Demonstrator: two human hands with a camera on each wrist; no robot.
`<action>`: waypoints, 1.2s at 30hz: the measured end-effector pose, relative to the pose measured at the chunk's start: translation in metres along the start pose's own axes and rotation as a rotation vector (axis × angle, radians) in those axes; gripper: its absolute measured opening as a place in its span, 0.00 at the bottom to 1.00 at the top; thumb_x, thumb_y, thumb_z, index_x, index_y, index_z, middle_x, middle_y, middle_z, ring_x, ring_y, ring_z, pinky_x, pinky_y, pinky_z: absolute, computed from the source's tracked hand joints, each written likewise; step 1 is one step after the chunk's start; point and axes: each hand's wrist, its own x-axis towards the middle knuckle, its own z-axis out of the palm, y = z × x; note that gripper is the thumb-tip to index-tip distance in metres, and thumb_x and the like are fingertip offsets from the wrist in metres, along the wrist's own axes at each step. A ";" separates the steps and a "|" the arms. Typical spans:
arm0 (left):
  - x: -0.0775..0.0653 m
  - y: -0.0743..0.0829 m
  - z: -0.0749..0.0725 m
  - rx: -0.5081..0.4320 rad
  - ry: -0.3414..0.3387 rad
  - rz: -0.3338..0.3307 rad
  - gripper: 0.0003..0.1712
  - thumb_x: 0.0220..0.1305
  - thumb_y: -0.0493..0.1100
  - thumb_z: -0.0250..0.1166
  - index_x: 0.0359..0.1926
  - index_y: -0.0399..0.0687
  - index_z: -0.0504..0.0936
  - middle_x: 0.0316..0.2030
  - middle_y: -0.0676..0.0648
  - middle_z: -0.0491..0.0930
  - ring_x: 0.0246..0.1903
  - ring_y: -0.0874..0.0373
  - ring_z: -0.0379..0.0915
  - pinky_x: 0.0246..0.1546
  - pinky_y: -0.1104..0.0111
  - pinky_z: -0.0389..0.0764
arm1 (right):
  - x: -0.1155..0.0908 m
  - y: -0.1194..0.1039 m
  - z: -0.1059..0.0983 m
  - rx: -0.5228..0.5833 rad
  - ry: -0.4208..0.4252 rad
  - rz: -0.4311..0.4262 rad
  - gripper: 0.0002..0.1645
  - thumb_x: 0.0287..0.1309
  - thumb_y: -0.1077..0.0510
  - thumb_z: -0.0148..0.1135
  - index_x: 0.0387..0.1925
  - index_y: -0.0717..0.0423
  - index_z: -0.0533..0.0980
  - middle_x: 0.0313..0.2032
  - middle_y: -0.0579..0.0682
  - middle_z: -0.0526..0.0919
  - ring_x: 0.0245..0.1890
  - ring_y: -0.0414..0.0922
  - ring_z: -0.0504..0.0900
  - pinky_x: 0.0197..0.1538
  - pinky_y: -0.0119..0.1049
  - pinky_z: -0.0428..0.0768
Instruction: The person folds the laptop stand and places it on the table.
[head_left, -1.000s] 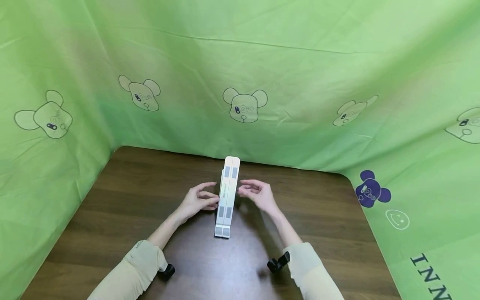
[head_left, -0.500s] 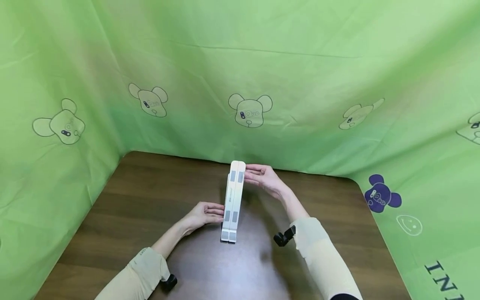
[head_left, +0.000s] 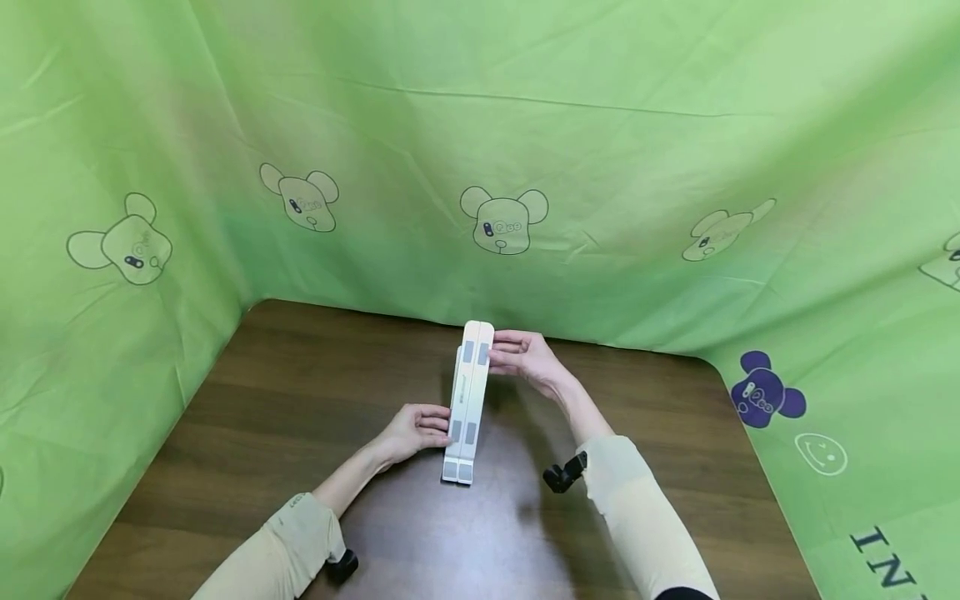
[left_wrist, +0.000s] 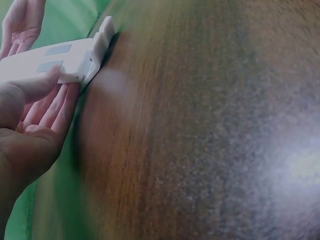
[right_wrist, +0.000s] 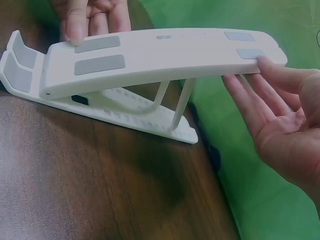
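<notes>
A white folding laptop stand (head_left: 470, 387) with grey pads stands on the table, its two arms side by side. In the right wrist view its top arms slope up from the lipped end, and thin struts prop them over the base (right_wrist: 145, 117). My left hand (head_left: 408, 432) pinches the near part from the left, thumb on a pad and fingers underneath. At the raised far end, my right hand (head_left: 528, 360) grips from the right, its thumb on the top edge and its fingers below.
The brown wooden table (head_left: 300, 375) is ringed by a green cloth (head_left: 600, 167) printed with bear heads, which hangs close behind the stand. Black wrist cameras sit at both sleeves.
My right hand has gone forward to the stand's far end and taken hold of it. My left hand has slid toward the near end and grips there. The stand keeps its place.
</notes>
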 end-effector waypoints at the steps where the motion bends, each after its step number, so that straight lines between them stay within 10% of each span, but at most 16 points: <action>1: 0.000 0.000 0.000 0.004 -0.002 0.005 0.30 0.69 0.24 0.71 0.68 0.16 0.74 0.54 0.24 0.88 0.44 0.66 0.86 0.48 0.78 0.86 | -0.001 0.000 0.000 0.000 0.005 -0.003 0.33 0.72 0.78 0.59 0.74 0.83 0.63 0.42 0.43 0.95 0.40 0.38 0.94 0.52 0.36 0.93; 36: 0.001 0.012 -0.005 0.043 -0.016 0.046 0.28 0.70 0.23 0.65 0.68 0.15 0.73 0.61 0.20 0.82 0.51 0.59 0.84 0.51 0.79 0.83 | -0.049 0.009 0.010 0.094 0.290 -0.076 0.19 0.70 0.80 0.59 0.61 0.78 0.73 0.32 0.41 0.90 0.33 0.37 0.92 0.47 0.36 0.94</action>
